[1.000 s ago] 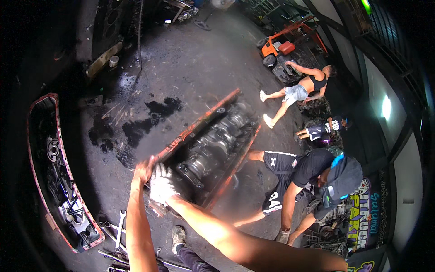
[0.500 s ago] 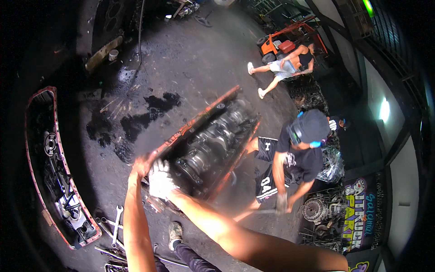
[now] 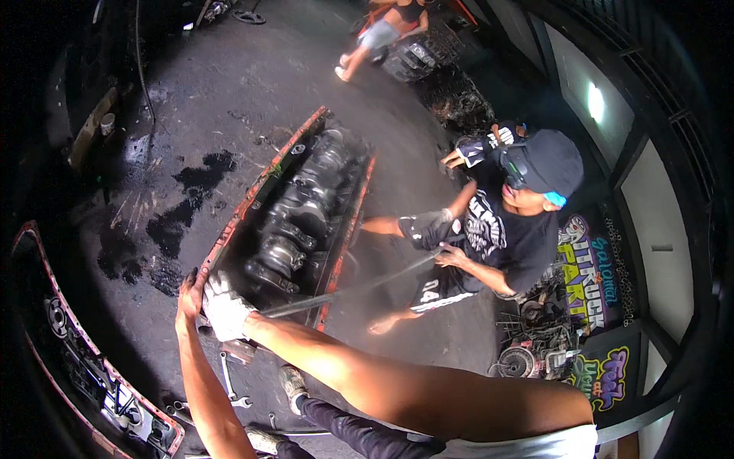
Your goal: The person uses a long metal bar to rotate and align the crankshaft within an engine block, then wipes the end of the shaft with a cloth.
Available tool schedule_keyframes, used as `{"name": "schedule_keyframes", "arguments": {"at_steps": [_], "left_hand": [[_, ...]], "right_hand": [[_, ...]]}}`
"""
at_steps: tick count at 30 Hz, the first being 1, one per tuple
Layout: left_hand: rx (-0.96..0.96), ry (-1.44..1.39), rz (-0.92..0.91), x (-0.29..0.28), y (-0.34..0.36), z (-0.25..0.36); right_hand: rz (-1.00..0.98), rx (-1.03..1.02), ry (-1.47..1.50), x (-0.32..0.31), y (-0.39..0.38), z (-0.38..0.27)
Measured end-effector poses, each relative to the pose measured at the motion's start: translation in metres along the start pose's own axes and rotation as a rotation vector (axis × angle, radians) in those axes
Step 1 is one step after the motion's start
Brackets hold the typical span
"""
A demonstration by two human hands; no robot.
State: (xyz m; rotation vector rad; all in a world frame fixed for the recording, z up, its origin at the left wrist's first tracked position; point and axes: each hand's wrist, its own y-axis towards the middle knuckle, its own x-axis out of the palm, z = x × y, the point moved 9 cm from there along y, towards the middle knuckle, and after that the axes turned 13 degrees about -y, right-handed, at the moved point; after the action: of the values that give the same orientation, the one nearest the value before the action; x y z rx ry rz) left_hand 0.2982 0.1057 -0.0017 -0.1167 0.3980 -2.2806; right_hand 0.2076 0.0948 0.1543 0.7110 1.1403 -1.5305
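A big engine block point(image 3: 252, 187) with red-orange rims lies on the floor in front of me. Its dark crankshaft point(image 3: 279, 252) shows along the open top. Bare, my left hand point(image 3: 191, 294) grips the block's near left corner. Right beside it, my right hand point(image 3: 227, 310) in a white glove grips the near end of the block, its fingers toward the rim. A co-worker in a black shirt point(image 3: 489, 222) leans in from the right, holding a long metal bar point(image 3: 367, 284) whose other end reaches the block's near end.
A red-rimmed oil pan point(image 3: 80, 348) holding tools and parts lies at the left. Wrenches point(image 3: 227, 376) are on the floor near my shoes point(image 3: 293, 386). Dark oil stains point(image 3: 180, 214) mark the floor. Engine parts point(image 3: 527, 352) stand behind the co-worker, and another person point(image 3: 382, 34) is farther back.
My view has turned, so the block sits farther left in it. The co-worker has straightened up and brought the bar across to the block. My hands remain at the block's near end.
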Motion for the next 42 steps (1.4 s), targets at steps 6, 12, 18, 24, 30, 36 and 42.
{"name": "schedule_keyframes", "arguments": {"at_steps": [6,12,18,24,30,36,42], "left_hand": [[-0.018,0.018,0.024,0.006,-0.011,0.003],[0.078,0.150,0.097,-0.021,-0.009,-0.006],[0.204,-0.280,0.579,-0.048,-0.102,0.002],[-0.007,-0.276,0.710,-0.020,-0.234,-0.156],[-0.744,-0.105,0.433,0.105,-0.391,-0.266],[-0.647,-0.336,0.694,0.091,-0.522,-0.379],[-0.700,-0.316,0.795,0.067,-0.579,-0.398]], "right_hand": [[-0.016,-0.039,0.003,0.019,-0.002,-0.014],[0.046,-0.108,0.045,0.010,0.018,-0.023],[0.046,-0.153,0.049,0.024,0.015,-0.027],[0.096,-0.188,0.123,0.005,0.018,-0.036],[-0.003,-0.344,-0.119,0.027,-0.005,-0.035],[0.170,-0.528,-0.116,-0.015,-0.008,-0.066],[0.201,-0.473,-0.203,-0.014,-0.019,-0.070]]}}
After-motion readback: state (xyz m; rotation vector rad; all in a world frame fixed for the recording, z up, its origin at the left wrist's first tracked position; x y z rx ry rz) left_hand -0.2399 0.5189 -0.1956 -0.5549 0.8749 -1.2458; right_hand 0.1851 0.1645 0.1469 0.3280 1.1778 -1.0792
